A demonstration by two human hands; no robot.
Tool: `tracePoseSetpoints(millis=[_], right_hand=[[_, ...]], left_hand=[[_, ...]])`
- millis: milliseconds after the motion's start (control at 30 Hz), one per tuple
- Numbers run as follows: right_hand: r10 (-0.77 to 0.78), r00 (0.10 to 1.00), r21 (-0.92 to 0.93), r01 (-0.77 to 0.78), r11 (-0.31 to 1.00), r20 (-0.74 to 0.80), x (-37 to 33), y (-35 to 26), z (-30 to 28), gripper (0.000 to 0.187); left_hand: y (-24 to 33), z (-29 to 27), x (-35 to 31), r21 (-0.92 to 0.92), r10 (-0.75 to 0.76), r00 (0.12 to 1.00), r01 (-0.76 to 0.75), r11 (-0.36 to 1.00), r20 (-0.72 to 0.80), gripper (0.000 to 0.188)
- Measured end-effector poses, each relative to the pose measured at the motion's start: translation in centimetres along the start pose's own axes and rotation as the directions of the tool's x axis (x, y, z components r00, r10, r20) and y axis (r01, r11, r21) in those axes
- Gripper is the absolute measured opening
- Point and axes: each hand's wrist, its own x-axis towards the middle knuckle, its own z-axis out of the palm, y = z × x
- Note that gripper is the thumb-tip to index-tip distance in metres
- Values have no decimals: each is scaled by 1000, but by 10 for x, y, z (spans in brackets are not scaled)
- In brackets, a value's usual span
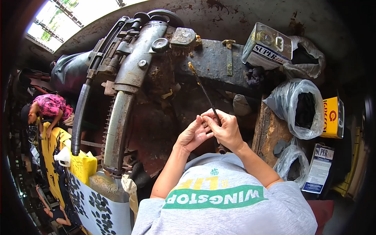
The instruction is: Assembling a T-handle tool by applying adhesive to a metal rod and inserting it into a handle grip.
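My right hand (228, 129) is closed around a thin dark stick (206, 93). Amber, glue-like matter coats its far tip, and its near end shows below the hand by my shirt. Thumb and forefinger of that hand pinch together beside the stick; anything small between them is too small to make out. My left hand (192, 135) meets the right one at the fingertips, palm turned up and fingers stretched out. Some of its fingertips are hidden behind the right hand. Ahead of both hands is a dark, worn bench (211, 58) with dried amber lumps on its edge.
An old metal machine (135, 62) with a long arm stands to the left. On the right are metal cans (267, 46), a yellow can (333, 117) and plastic bags (280, 98) with dark contents. Dark pieces lie on a white sheet (121, 211). Another person (51, 107) bends over a yellow surface.
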Motion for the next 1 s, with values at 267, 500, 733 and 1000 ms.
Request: tracePoseSetpoints(millis=[267,500,733,1000], right_hand=[[-112,993,-169,116,979,31,-1,5,-2,10],[-156,988,-232,150,961,-7,-1,-1,1,12],[-182,983,-291,168,942,-21,-1,-4,2,11],[-122,992,-274,109,956,-31,-2,-5,1,11]], left_hand=[[1,-5,1,-23,-4,1000,4,1000,10,77],[4,2,-4,182,182,974,-156,971,-138,77],[10,11,-8,479,397,894,-260,838,-208,75],[9,11,-7,473,388,900,-259,842,-198,75]])
